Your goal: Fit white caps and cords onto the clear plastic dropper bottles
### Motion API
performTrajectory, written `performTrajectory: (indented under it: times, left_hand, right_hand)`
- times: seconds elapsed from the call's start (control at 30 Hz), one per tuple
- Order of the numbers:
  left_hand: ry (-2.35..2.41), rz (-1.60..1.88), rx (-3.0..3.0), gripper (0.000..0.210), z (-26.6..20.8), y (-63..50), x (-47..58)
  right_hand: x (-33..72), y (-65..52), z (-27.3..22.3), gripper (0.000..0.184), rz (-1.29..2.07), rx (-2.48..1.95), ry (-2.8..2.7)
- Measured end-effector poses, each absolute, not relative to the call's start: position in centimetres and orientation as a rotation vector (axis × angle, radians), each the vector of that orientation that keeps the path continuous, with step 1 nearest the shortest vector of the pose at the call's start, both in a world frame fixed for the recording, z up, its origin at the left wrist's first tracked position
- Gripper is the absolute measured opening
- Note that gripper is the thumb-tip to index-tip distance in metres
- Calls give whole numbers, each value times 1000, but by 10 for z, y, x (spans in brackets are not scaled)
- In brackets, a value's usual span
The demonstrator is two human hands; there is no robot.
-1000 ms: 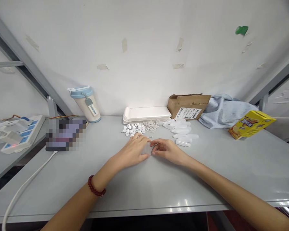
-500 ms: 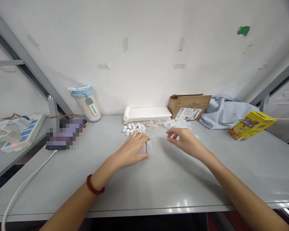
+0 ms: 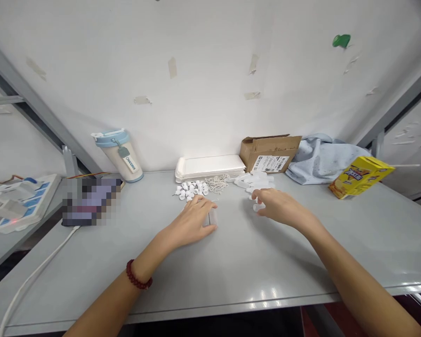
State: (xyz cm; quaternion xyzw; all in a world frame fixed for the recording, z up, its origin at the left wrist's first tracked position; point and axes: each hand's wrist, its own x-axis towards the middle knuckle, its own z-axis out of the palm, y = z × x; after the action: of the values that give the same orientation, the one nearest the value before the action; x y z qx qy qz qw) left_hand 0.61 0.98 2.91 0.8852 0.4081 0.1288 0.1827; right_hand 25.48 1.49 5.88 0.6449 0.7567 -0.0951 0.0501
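Note:
My left hand [image 3: 195, 218] is palm down on the grey table, with its fingers and thumb bracketing small translucent plastic bottles [image 3: 213, 217]. Most of those bottles are hidden under the palm. My right hand [image 3: 279, 206] is at the front of a loose pile of similar bottles [image 3: 254, 179], thumb and fingers apart. One bottle [image 3: 257, 207] shows between its fingertips; I see no firm grip on it. Beyond my left hand sit several white caps [image 3: 191, 189], with a bundle of white string [image 3: 218, 183] beside them.
Behind the caps is a stack of white trays [image 3: 210, 164]. An open cardboard box [image 3: 271, 153], a pale blue cloth [image 3: 317, 159] and a yellow drink carton [image 3: 359, 177] stand to the right. Leftward are a tumbler [image 3: 121, 157], a phone [image 3: 93, 201] with its cable, and a power strip [image 3: 30, 201].
My right hand has moved slightly right and down, to the front of the bottle pile. My left hand stays over its bottles. The whole view has shifted a little.

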Motion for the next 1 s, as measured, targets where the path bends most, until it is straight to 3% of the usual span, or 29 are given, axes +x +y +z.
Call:
performTrajectory:
  times: [0.63, 1.0]
  left_hand:
    - [1133, 352, 2519, 39, 29, 11, 3]
    - [1134, 432, 2449, 38, 35, 16, 2]
  right_hand:
    - [254, 17, 51, 28, -265, 1949, 2358]
    - [237, 15, 49, 17, -723, 2094, 3085]
